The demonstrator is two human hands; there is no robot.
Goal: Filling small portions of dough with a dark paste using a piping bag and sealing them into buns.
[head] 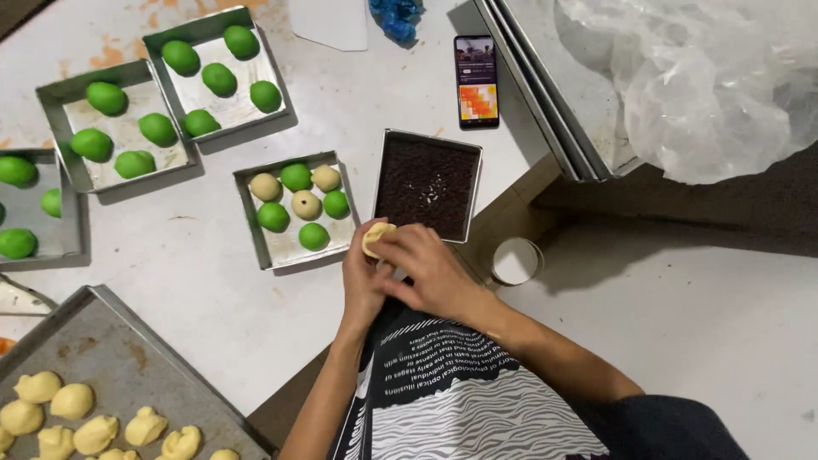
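Both hands' fingers grasp the pale dough piece [377,238] beside the dark-filling tray [429,185]; best pinched evenly, sealing without tearing

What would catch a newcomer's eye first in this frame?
The bright green dough balls in square metal trays at upper left stand out most. At centre, the left hand and right hand pinch a pale yellow dough piece beside a tin of dark filling. Pale shaped dough pieces sit on a baking sheet at lower left.

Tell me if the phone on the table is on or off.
On. The phone lies face up on the table, its screen lit with orange and yellow blocks.
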